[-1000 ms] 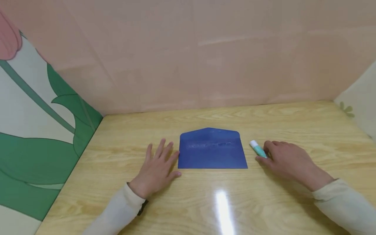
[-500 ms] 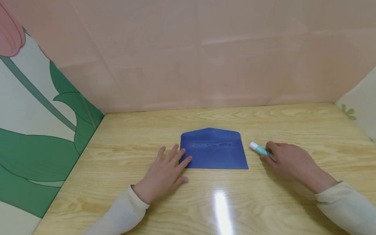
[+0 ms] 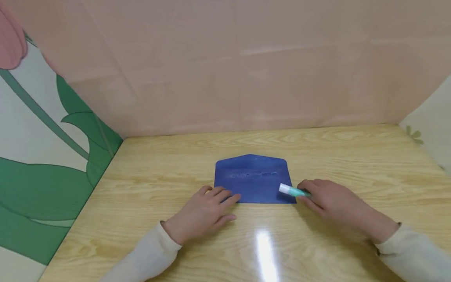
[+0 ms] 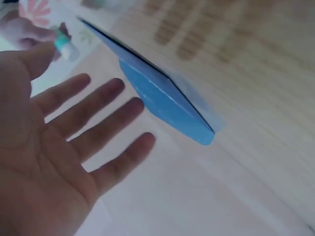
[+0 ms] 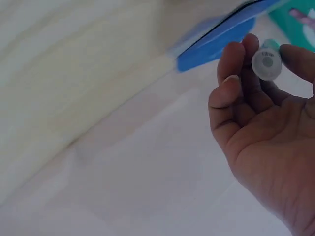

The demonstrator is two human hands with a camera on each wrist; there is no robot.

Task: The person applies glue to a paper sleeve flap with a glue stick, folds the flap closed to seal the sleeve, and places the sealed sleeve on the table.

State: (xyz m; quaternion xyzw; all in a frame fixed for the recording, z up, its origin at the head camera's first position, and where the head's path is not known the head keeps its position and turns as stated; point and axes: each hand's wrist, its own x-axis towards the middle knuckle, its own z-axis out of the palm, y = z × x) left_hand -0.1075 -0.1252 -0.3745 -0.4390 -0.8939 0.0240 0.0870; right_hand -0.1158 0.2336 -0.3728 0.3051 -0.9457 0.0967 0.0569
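Observation:
A blue envelope, its flap unfolded toward the back, lies flat on the table, with wrinkled marks across its middle. The left hand is over its lower left corner, fingers spread; in the left wrist view the palm and fingers are beside the envelope, holding nothing. Between thumb and fingers the right hand pinches a teal stick with a white end, which is over the envelope's right edge. The right wrist view shows the stick's round end in the curled fingers of the right hand.
The wood-grain table meets a pink sheet at the back. A panel with green leaves and a pink flower stands at the left. A pale panel is at the right.
The right hand has moved left with the stick, from beside the envelope to over its right edge. The left hand has shifted right and slightly nearer, onto the envelope's corner, its fingers more bent.

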